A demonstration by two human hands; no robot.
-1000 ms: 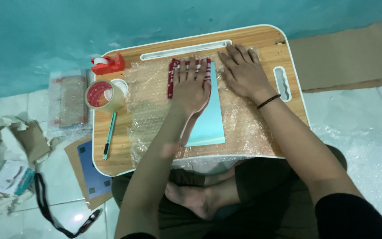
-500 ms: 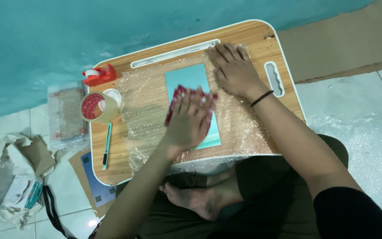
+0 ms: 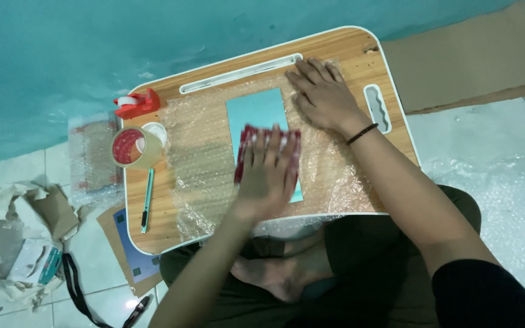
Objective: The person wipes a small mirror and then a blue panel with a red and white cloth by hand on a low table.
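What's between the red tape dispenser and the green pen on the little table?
In the head view, a roll of tape lies between the red tape dispenser and the green pen, on the wooden lap table.

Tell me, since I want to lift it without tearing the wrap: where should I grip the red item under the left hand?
Probably by its two long sides, coming from above. The red item lies flat on the teal card and bubble wrap, so only its edges are free; the left hand covers its middle, and the right hand rests apart.

Left hand (image 3: 268,173) flat, palm down, fingers together; right hand (image 3: 323,97) flat, fingers spread.
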